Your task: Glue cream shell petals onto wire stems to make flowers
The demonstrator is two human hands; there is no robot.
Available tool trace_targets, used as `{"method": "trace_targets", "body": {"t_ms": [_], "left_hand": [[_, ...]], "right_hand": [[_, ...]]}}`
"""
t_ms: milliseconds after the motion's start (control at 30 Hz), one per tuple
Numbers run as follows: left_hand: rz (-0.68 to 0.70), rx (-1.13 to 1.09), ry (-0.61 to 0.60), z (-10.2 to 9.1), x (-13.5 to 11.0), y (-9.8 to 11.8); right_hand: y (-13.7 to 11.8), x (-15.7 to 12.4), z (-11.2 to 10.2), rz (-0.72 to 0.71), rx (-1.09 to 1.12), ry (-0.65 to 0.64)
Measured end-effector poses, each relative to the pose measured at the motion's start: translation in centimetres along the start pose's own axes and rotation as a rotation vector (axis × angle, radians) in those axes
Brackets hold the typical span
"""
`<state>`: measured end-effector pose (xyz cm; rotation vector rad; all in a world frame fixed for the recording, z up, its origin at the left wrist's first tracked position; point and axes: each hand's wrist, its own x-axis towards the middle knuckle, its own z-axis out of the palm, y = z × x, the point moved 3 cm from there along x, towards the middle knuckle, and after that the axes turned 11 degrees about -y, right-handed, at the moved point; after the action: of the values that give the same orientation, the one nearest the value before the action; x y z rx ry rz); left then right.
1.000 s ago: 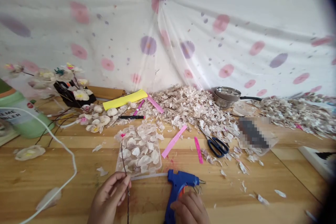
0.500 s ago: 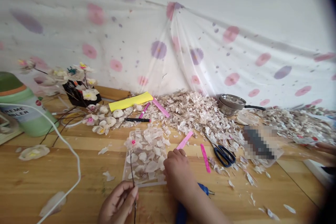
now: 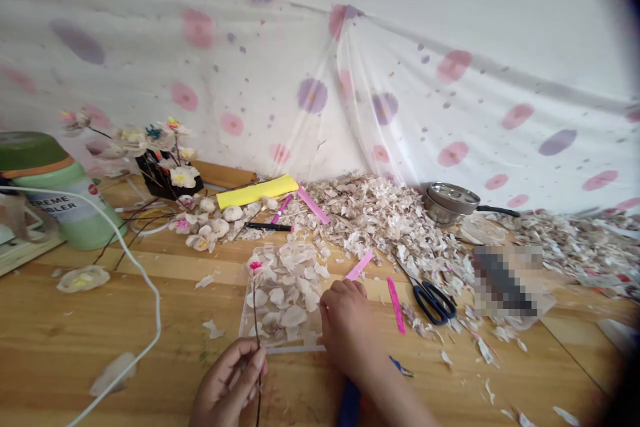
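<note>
My left hand (image 3: 231, 381) pinches a thin dark stem (image 3: 257, 320) between thumb and fingers. A bright pink tuft (image 3: 255, 266) tops this upright stem, with pale petals around it. Behind it lies a clear plastic tray (image 3: 246, 320) of whitish, papery petals (image 3: 294, 315). At the tray's right edge my right hand (image 3: 347, 323) is closed, knuckles up; its fingertips and anything in them are hidden. Beneath the right forearm a blue glue gun (image 3: 350, 403) lies partly covered, its metal tip showing on the far side. A light pink strip (image 3: 359, 266) lies just beyond the right hand.
Dark-handled scissors (image 3: 434, 302) and a hot-pink strip (image 3: 397, 305) lie to the right. Behind is a heap of dry petals (image 3: 370, 207) with a metal pan (image 3: 451, 202). A white cable (image 3: 150, 287), finished flowers (image 3: 184, 177) and a green jar (image 3: 65, 200) occupy the left.
The whole view has shifted, so things appear slightly farther right. The pink tuft shows more clearly above the stem. Both hands keep nearly the same positions by the tray.
</note>
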<state>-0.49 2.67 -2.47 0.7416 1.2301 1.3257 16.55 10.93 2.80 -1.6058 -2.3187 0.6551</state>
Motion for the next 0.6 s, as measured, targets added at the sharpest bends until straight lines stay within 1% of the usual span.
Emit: {"method": "trace_targets", "body": {"t_ms": [100,167,233,300,333,467,500,533,600], "left_hand": [[-0.028,0.010,-0.038,-0.2,0.2,-0.1],[-0.065,-0.014,-0.038,-0.3,0.4,-0.4],[-0.103,-0.050,-0.035,-0.2,0.5,-0.6],[-0.120,-0.072,-0.068,0.4,0.6,-0.4],[-0.113,-0.080,-0.092,0.9,0.6,-0.1],[-0.090,-0.133,-0.221,3.5,0.0,1.3],[-0.107,-0.162,-0.255,4.2,-0.2,1.6],[-0.136,-0.193,-0.276,4.8,-0.5,1.8],[-0.216,-0.245,-0.308,5.7,-1.1,1.9]], "right_hand": [[0.7,-0.5,-1.4,0.019,0.261,0.057],[1.2,-0.7,-1.9,0.029,0.465,0.046],[1.4,-1.0,-1.9,0.041,0.662,0.017],[1.3,-1.4,-1.5,0.050,0.822,-0.007],[1.1,-1.7,-1.2,0.056,0.937,-0.018],[-0.1,-3.3,0.3,0.077,1.538,-0.089],[-0.4,-3.7,0.5,0.071,1.617,-0.105],[-0.6,-4.1,0.7,0.059,1.632,-0.119],[-0.7,-4.6,1.0,0.028,1.597,-0.125]]}}
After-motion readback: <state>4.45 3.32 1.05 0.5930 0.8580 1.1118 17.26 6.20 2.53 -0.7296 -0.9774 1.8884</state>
